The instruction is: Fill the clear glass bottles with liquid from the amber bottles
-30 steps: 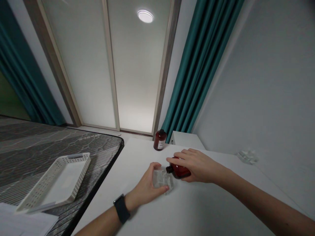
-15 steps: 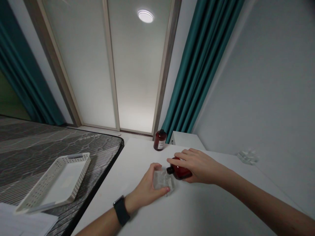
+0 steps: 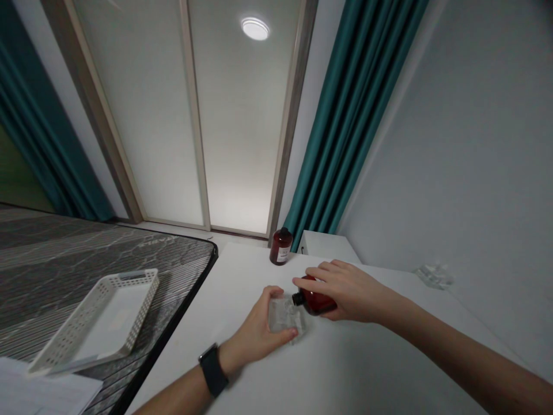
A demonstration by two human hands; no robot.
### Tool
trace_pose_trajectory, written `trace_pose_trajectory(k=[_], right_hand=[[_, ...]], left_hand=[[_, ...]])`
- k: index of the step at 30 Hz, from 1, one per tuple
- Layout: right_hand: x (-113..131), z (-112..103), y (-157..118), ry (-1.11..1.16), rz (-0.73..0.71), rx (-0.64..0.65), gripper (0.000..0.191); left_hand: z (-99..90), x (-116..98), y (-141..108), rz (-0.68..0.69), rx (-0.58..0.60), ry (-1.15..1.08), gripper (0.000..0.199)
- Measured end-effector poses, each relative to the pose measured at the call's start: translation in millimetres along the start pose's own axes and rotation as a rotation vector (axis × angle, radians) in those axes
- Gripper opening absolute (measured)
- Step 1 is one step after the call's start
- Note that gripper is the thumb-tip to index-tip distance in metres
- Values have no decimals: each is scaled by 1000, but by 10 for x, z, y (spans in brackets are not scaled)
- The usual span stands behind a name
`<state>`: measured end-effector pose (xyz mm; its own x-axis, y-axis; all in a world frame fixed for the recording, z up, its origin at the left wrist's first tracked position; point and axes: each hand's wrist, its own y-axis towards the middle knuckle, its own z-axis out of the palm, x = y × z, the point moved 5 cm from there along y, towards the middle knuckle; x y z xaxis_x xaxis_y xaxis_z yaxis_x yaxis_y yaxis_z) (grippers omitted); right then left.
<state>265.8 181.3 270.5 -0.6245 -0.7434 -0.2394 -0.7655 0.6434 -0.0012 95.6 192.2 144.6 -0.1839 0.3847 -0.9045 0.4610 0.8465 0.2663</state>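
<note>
My left hand [image 3: 264,325], with a dark watch [image 3: 213,370] on the wrist, is wrapped round a clear, boxy container [image 3: 283,316] at the white table [image 3: 242,276]. Its exact kind is hard to make out. Over the container's right side, my right hand [image 3: 345,291] grips a reddish-brown bottle [image 3: 318,302] tipped nearly flat. The bottle's black neck [image 3: 298,299] points left, at the container's rim. Whether liquid flows from it cannot be seen. Behind both hands a second reddish-brown bottle [image 3: 281,246] with a black cap and white label stands upright.
To the left, a white perforated basket [image 3: 144,300] and papers [image 3: 47,389] lie on a grey mattress [image 3: 181,253] with a black edge. A clear crumpled-looking item [image 3: 435,276] sits by the wall at the table's right. Behind stand a white cabinet [image 3: 328,246] and a teal curtain [image 3: 345,115].
</note>
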Motion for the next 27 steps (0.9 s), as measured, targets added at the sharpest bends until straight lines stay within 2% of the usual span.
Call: trace_pose_trajectory(k=[12, 27], right_hand=[[7, -7, 3, -20, 1, 8, 67], [16, -30, 10, -39, -12, -4, 63]], left_hand=[[5, -6, -3, 0, 1, 5, 62], [-3, 6, 2, 16, -10, 9, 61]])
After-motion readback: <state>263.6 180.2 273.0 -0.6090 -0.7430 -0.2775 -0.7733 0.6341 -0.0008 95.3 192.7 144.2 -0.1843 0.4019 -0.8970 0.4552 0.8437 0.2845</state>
